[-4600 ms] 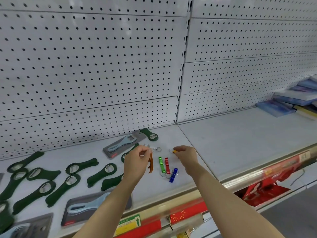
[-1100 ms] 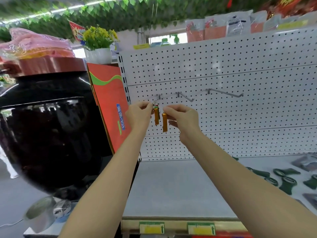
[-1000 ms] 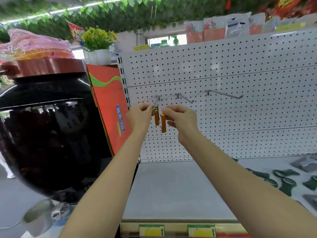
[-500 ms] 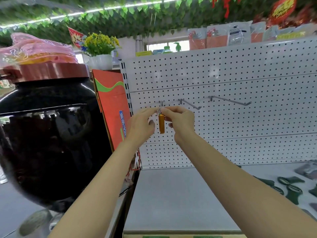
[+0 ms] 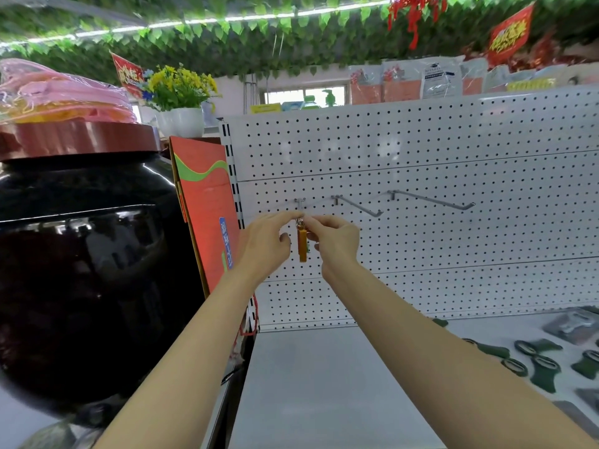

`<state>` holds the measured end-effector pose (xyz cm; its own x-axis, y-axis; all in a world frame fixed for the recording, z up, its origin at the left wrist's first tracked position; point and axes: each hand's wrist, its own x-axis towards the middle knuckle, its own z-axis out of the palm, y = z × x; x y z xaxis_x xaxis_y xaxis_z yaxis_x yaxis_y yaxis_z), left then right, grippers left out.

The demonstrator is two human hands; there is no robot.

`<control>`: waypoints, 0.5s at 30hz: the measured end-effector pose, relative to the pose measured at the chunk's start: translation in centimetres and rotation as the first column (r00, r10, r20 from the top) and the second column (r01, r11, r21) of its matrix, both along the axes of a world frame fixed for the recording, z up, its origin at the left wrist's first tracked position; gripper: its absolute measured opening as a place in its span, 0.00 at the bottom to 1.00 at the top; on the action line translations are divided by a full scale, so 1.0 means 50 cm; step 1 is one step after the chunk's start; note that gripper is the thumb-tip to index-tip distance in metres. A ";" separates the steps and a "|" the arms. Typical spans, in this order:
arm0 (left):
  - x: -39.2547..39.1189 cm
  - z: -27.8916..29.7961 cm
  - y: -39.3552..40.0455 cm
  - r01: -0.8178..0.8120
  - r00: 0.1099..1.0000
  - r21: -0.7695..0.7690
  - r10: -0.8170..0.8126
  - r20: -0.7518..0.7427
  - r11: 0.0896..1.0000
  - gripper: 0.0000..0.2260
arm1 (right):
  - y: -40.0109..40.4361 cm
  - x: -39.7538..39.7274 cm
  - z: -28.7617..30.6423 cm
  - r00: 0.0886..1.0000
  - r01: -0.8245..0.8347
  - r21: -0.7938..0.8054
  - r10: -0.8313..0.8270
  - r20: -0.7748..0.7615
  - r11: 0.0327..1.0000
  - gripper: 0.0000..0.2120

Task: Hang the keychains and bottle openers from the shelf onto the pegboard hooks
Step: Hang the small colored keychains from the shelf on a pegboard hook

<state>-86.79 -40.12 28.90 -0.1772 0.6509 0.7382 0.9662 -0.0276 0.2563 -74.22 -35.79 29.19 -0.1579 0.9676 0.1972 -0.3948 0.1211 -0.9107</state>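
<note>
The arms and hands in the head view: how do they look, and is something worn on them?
Both arms are bare as far as the picture shows; no sleeve is in view. The left hand and the right hand wear no gloves. No watch, bracelet or ring shows on the visible sides. The nails are too small to judge.

I log: large black glazed jar (image 5: 81,270) with reddish lid (image 5: 77,137), red cardboard box (image 5: 207,218), yellow flowers in white pot (image 5: 180,102), leafy ceiling garland (image 5: 227,43), red hanging sign (image 5: 510,32).

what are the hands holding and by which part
Both hands, left hand and right hand, pinch the orange keychain by its top ring; its body hangs free.
</note>
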 end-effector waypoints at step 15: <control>-0.006 -0.041 -0.027 -0.087 0.996 -0.075 0.086 -0.006 0.993 0.21 | 0.035 0.023 -0.049 0.931 0.189 0.309 -0.271 0.246 0.932 0.04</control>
